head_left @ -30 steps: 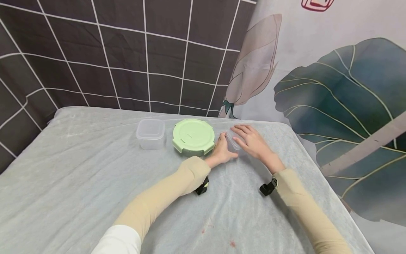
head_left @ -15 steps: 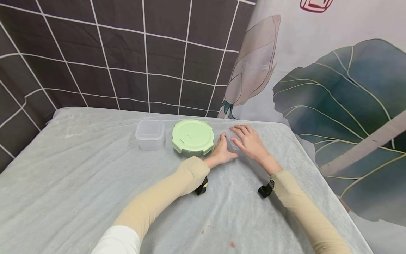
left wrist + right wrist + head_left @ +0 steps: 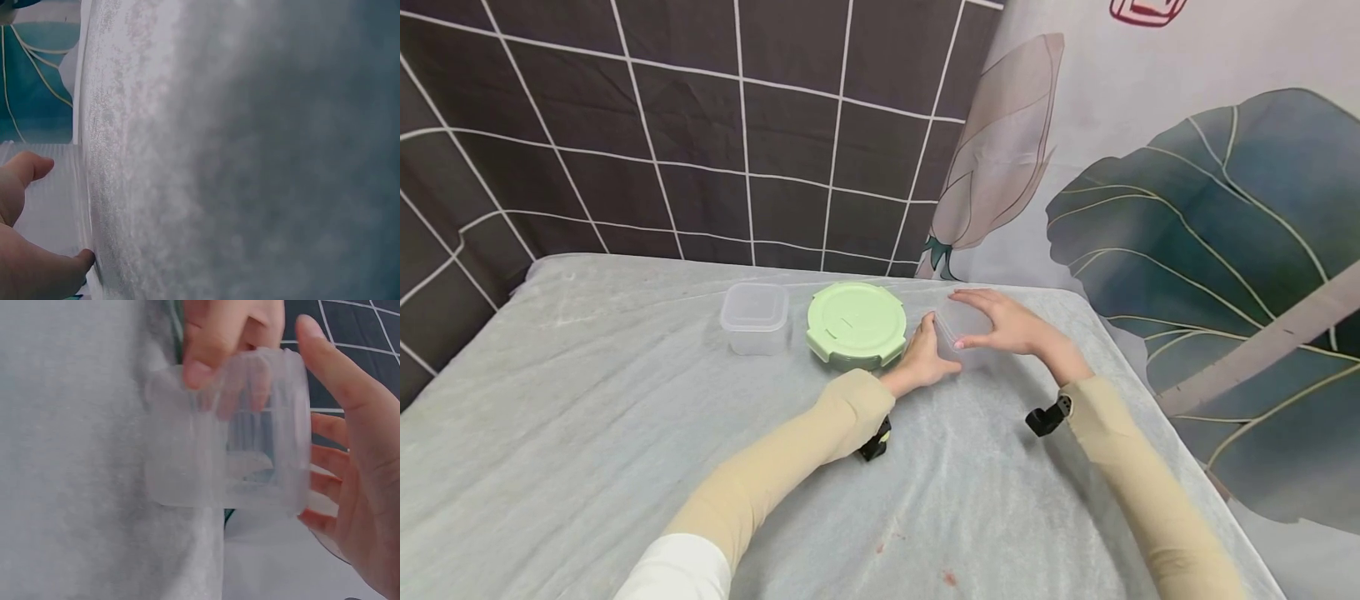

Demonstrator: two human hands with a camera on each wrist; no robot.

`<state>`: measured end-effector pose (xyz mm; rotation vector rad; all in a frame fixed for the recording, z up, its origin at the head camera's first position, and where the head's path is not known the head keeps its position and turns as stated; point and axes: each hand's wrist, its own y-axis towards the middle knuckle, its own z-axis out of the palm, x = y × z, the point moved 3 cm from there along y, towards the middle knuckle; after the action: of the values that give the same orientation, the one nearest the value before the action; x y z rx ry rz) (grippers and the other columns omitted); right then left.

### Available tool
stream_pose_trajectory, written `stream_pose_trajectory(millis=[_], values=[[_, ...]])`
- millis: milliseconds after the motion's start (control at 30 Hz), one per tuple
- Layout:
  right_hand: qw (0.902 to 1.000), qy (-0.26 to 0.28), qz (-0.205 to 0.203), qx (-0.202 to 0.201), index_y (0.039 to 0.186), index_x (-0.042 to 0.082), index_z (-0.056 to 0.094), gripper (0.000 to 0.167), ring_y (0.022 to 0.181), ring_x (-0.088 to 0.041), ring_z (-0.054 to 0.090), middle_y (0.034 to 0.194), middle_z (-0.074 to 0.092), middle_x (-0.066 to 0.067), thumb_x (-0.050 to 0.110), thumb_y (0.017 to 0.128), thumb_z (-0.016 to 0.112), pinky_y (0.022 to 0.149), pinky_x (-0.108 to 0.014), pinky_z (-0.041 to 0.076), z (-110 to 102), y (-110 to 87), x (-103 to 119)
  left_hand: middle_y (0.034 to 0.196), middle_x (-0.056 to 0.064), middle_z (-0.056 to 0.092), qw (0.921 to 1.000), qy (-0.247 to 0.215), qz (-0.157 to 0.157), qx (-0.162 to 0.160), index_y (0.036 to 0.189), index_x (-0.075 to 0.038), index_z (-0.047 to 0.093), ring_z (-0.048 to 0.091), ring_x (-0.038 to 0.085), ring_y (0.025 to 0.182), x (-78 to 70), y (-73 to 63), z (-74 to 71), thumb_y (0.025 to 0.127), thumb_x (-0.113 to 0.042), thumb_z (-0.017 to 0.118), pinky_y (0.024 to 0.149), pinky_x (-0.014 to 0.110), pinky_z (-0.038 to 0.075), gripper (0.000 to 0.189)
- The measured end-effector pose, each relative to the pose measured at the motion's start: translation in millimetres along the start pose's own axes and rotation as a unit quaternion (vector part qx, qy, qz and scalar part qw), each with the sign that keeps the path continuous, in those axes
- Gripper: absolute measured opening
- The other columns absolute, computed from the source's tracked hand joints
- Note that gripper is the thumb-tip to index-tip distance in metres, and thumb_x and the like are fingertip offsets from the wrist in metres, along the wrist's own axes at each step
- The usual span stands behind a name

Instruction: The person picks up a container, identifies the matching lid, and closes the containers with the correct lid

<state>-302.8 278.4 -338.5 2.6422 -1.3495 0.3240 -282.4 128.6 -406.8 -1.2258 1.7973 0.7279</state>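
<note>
A clear plastic food container [image 3: 964, 323] stands right of a round container with a light-green clip lid [image 3: 856, 321]. In the right wrist view, the clear container [image 3: 187, 450] looks like stacked sections; whether it is one piece or two I cannot tell. My left hand [image 3: 921, 358] grips its near left side, thumb on the wall, other fingers [image 3: 259, 387] behind it. My right hand [image 3: 1011, 325] arches at its other side. In the right wrist view, the right hand's fingers [image 3: 328, 484] spread along the rim, and the thumb lies beyond the corner; firm contact is unclear.
Left of the green lid stands another clear lidded square container [image 3: 756, 319]. A grey cloth [image 3: 662, 433] covers the table. Its back edge meets a dark gridded curtain [image 3: 685, 125]; a leaf-patterned curtain [image 3: 1210, 233] hangs at the right.
My right hand has shifted rightward and its fingers have arched wider apart, so more of the clear container shows between both hands. The left hand stays put.
</note>
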Motion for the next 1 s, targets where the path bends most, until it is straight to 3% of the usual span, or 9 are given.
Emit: stream_pose_trajectory(millis=[133, 367, 767, 1000], values=[[0.9998, 0.004, 0.012, 0.017, 0.145, 0.010, 0.041, 0.086, 0.139, -0.036, 0.036, 0.149, 0.042, -0.015, 0.047, 0.076, 0.076, 0.113, -0.056, 0.029, -3.2, 0.2, -2.0, 0.152, 0.024, 0.030, 1.0000, 0.003, 0.002, 0.000, 0.150, 0.002, 0.011, 0.032, 0.033, 0.142, -0.1, 0.4, -0.4, 0.079, -0.013, 0.076, 0.118, 0.039, 0.028, 0.098], [0.9989, 0.012, 0.027, 0.038, 0.146, 0.013, 0.039, 0.085, 0.141, -0.037, 0.030, 0.151, 0.038, -0.017, 0.048, 0.078, 0.075, 0.114, -0.059, 0.026, -1.3, 1.8, -2.8, 0.154, 0.024, 0.026, 1.0000, 0.004, 0.001, 0.007, 0.151, 0.003, 0.009, 0.029, 0.034, 0.143, 0.0, 0.8, -0.7, 0.081, -0.014, 0.075, 0.119, 0.039, 0.027, 0.098], [0.9994, 0.003, 0.019, 0.028, 0.144, 0.016, 0.042, 0.087, 0.138, -0.036, 0.035, 0.147, 0.042, -0.014, 0.051, 0.073, 0.078, 0.111, -0.059, 0.030, -1.4, 2.2, 1.9, 0.151, 0.022, 0.032, 0.9999, 0.006, 0.013, 0.002, 0.150, 0.002, 0.011, 0.035, 0.032, 0.140, -0.1, 1.2, -0.9, 0.079, -0.012, 0.076, 0.117, 0.038, 0.030, 0.097], [0.9996, -0.024, -0.007, 0.011, 0.143, 0.008, 0.044, 0.078, 0.139, -0.037, 0.035, 0.148, 0.042, -0.017, 0.046, 0.080, 0.072, 0.114, -0.057, 0.028, 3.0, -0.9, 5.3, 0.147, 0.021, 0.036, 0.9997, -0.002, 0.024, 0.002, 0.149, 0.001, 0.014, 0.038, 0.031, 0.137, -1.9, -1.7, -3.0, 0.078, -0.010, 0.076, 0.116, 0.038, 0.032, 0.095]])
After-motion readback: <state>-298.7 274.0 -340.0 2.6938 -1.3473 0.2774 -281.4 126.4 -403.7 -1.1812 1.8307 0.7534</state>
